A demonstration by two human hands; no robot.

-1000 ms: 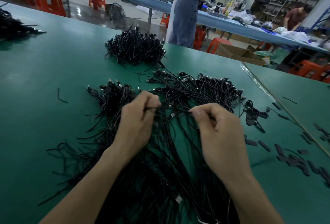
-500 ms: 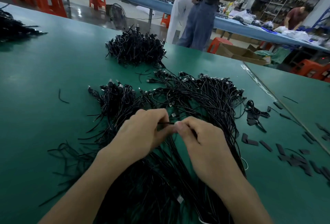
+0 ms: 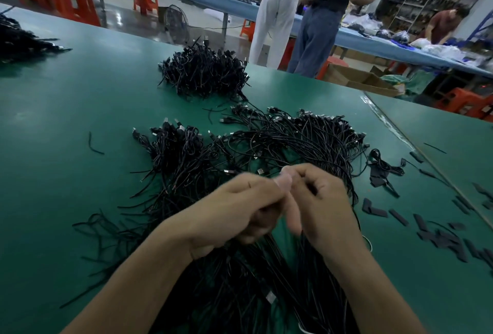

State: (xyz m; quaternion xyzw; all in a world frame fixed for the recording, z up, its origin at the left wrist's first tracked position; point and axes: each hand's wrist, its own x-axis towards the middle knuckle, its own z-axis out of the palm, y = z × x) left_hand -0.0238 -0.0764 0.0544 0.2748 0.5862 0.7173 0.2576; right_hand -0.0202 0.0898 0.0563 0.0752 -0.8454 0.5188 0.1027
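Note:
A large loose pile of black cables (image 3: 293, 144) with USB plugs spreads across the green table (image 3: 66, 109) in front of me. My left hand (image 3: 237, 205) and my right hand (image 3: 317, 200) meet above the near part of the pile, fingertips touching each other. Both have curled fingers that pinch a thin black cable between them; the cable itself is mostly hidden by the fingers and motion blur. More cables run under my wrists toward the near edge.
A tied heap of black cables (image 3: 204, 72) lies further back, another bundle (image 3: 18, 40) at far left. Several black strips (image 3: 442, 235) are scattered at right. Two people (image 3: 322, 13) stand beyond the table's far edge, by a long blue bench (image 3: 213, 0).
My hands, apart one second ago with a cable stretched between them, have come together and now touch. The two people behind the table have shifted to the right.

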